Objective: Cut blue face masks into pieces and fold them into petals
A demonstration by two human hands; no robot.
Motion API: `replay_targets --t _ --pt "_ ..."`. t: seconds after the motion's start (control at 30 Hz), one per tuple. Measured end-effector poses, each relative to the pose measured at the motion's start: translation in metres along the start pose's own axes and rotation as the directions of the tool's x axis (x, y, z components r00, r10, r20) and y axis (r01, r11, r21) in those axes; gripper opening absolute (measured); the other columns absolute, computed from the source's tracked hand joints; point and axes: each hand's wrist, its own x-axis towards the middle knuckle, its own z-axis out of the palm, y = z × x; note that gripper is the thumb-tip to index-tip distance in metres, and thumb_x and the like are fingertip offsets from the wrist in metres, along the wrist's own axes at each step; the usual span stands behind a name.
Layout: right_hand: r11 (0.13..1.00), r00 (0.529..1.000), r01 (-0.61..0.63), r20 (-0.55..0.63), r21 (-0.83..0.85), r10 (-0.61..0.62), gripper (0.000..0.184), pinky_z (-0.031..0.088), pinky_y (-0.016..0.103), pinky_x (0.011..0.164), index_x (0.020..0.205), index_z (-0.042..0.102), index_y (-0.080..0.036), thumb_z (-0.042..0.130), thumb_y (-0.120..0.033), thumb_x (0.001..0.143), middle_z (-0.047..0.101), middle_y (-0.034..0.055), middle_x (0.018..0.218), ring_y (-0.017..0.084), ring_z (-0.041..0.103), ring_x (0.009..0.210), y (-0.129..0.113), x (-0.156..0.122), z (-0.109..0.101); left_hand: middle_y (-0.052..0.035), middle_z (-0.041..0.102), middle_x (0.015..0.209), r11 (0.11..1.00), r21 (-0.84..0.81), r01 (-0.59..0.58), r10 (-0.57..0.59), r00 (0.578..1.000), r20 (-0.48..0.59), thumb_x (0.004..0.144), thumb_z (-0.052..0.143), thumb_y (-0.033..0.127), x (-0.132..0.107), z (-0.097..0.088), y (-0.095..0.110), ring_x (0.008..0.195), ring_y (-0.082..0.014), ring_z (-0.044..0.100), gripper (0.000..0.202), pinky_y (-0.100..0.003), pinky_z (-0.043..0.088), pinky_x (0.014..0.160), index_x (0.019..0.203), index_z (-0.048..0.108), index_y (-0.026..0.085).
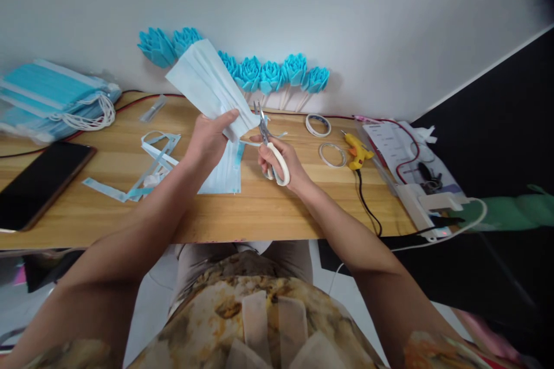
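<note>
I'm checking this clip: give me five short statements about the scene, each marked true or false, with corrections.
1. The right hand holds the scissors. True.
2. The left hand lies flat on the tabletop. False: it holds a pleated mask above it.
3. The yellow glue gun lies on the tabletop. True.
4. The flowers by the wall are pink. False: they are blue.
5. The phone lies right of the glue gun. False: it lies at the picture's left.

One pair of white-handled scissors (264, 130), one yellow glue gun (358, 151), two pale tape rings (319, 135), and seven blue petalled flowers (272, 77) are visible.
</note>
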Motion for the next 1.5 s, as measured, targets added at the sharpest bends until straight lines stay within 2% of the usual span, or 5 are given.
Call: replay_targets --t 0.57,0.8,1.07,1.23,1.5 --pt "0.995 0.990 0.001 0.143 -0.104 0.014 0.059 0.042 0.023 0.054 0.123 0.067 -0.017 0.067 -0.064 0.086 0.059 -0.0031 0.075 0.008 0.054 0.059 -0.005 -0.003 -0.002 -0.0025 0.070 0.077 0.999 0.030 -0.045 0.047 0.998 -0.043 0.082 0.077 0.041 0.011 -0.006 0.005 0.082 -0.0224 0.072 0.025 -0.031 0.056 0.070 0.082 0.064 0.020" --pt "0.995 0.990 -0.002 0.140 -0.098 0.016 0.062 0.042 0.023 0.052 0.123 0.067 -0.017 0.067 -0.067 0.085 0.061 -0.0022 0.075 0.008 0.055 0.059 -0.003 -0.002 -0.003 -0.0024 0.071 0.079 0.998 0.063 -0.011 0.006 0.997 0.072 0.073 0.080 0.032 0.006 -0.001 0.013 0.087 -0.0243 0.074 0.024 -0.033 0.057 0.073 0.087 0.065 0.020" --pt "0.988 0.955 -0.100 0.266 -0.118 0.129 0.076 0.043 0.023 0.052 0.127 0.067 -0.013 0.072 -0.071 0.078 0.063 -0.0006 0.076 0.008 0.056 0.058 -0.008 -0.005 -0.008 -0.0041 0.075 0.099 0.990 0.061 -0.126 0.129 0.990 -0.056 0.064 0.092 0.040 0.020 -0.019 0.015 0.107 -0.0269 0.070 0.043 -0.034 0.060 0.081 0.097 0.068 0.026" --pt "0.999 0.910 -0.034 0.413 0.008 0.028 0.070 0.045 0.023 0.054 0.126 0.069 -0.014 0.073 -0.068 0.081 0.065 0.0003 0.078 0.009 0.058 0.061 -0.010 -0.007 -0.011 -0.0050 0.074 0.100 0.985 0.062 -0.159 0.163 0.984 -0.070 0.060 0.095 0.049 0.020 -0.015 0.013 0.108 -0.0303 0.070 0.059 -0.039 0.062 0.081 0.108 0.070 0.025" --pt "0.991 0.954 -0.132 0.268 -0.016 0.132 0.064 0.044 0.022 0.048 0.124 0.067 -0.012 0.072 -0.062 0.084 0.065 -0.0002 0.073 0.009 0.058 0.055 -0.014 -0.005 -0.007 -0.0033 0.068 0.085 0.983 0.084 -0.162 0.164 0.986 -0.012 0.068 0.091 0.045 0.019 -0.015 0.009 0.093 -0.0242 0.069 0.040 -0.036 0.060 0.078 0.090 0.068 0.022"
